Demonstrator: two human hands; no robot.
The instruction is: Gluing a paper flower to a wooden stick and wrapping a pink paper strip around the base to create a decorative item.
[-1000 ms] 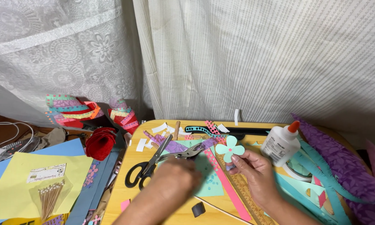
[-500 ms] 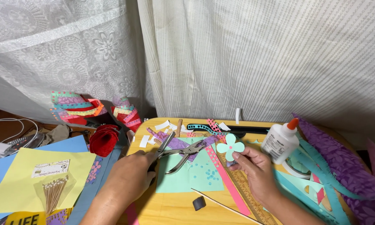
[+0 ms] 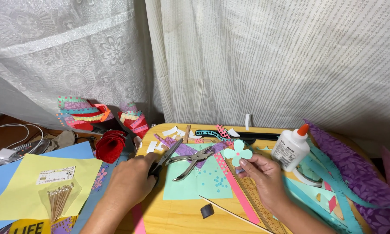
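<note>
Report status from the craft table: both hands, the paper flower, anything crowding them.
Left hand gripping scissors. Right hand pinching mint paper flower. Metal hole punch lying between the hands; glue bottle close on the right.

2 hands point(image 3: 132, 182), 1 scissors point(image 3: 165, 157), 1 hole punch point(image 3: 194, 160), 1 glue bottle point(image 3: 291, 148), perhaps 1 ruler point(image 3: 257, 201).

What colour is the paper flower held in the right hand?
Light teal, with a small pink centre; the paper flower, pinched by the right hand, shows in the head view.

Left hand point(image 3: 132, 182) and right hand point(image 3: 264, 177): both bare, forearms apparently unsleeved; no rings or wristbands discernible at this resolution.
</note>
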